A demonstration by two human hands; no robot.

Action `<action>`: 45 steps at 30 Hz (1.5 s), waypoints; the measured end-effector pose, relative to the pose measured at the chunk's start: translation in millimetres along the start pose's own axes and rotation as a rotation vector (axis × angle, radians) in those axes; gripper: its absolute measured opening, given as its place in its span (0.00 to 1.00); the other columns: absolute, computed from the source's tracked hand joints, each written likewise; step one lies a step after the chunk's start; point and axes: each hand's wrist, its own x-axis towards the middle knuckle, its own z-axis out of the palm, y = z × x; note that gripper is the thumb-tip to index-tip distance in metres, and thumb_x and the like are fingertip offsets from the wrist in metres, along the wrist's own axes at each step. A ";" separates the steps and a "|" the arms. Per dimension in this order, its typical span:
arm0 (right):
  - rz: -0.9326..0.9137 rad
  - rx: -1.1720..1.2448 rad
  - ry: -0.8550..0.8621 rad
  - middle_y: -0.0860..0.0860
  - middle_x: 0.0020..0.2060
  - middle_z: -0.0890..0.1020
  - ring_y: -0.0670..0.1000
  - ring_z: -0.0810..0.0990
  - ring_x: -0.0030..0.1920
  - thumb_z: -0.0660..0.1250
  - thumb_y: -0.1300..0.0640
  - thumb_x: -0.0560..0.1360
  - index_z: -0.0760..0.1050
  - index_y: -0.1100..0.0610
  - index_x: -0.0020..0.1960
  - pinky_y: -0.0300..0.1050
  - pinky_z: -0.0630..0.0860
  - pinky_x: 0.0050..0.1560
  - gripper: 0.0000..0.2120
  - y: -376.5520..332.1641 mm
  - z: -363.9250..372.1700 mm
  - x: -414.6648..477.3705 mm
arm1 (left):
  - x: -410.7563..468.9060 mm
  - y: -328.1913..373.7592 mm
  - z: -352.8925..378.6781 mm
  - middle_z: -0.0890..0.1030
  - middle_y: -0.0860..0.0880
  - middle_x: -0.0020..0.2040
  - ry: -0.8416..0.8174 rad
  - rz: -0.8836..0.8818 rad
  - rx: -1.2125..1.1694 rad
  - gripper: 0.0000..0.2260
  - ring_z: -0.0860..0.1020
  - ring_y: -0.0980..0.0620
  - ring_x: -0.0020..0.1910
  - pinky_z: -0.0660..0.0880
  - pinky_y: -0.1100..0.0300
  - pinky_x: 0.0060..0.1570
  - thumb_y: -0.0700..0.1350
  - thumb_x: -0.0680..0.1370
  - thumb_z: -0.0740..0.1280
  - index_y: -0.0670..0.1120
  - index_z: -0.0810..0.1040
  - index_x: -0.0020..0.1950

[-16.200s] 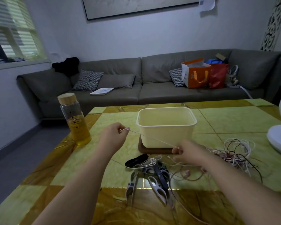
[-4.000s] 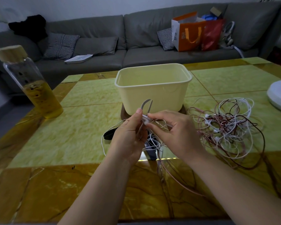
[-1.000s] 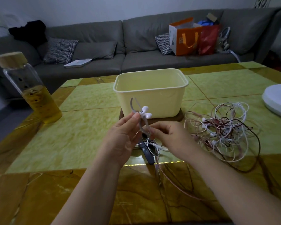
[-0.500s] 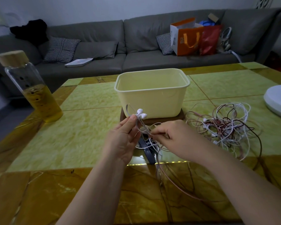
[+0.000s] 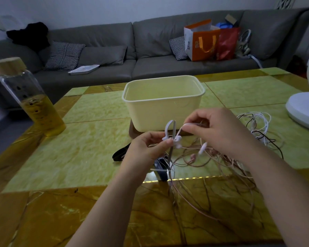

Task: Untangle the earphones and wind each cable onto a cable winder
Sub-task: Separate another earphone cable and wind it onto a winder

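My left hand [image 5: 146,148] pinches a pale grey cable winder [image 5: 170,129] upright in front of the cream tub, with white earbuds [image 5: 177,140] pressed against it under the thumb. My right hand [image 5: 216,130] is raised beside it and pinches the white earphone cable [image 5: 187,124], which arcs down to the winder. Below the hands, more winders [image 5: 161,165], dark and pale, lie on the table. A tangle of white, pink and dark earphone cables [image 5: 253,132] spreads to the right, partly hidden by my right forearm.
A cream plastic tub [image 5: 161,106] stands on a dark coaster mid-table. A glass bottle [image 5: 30,98] of yellow liquid stands at the left edge, and a white fan base [image 5: 303,109] at the right. A black strap-like item [image 5: 119,154] lies left of my hands. Behind is a grey sofa with bags.
My right hand has risen from below the winder to beside it at the right, drawing the white cable up in an arc. My left hand still holds the winder and earbuds.
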 end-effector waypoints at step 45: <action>-0.043 -0.128 -0.243 0.42 0.27 0.75 0.40 0.71 0.27 0.64 0.51 0.78 0.82 0.50 0.48 0.34 0.67 0.29 0.08 -4.2 27.1 -5.0 | 2.0 2.9 -3.6 0.85 0.48 0.44 0.147 0.008 0.082 0.12 0.84 0.51 0.44 0.78 0.57 0.44 0.46 0.70 0.75 0.48 0.81 0.52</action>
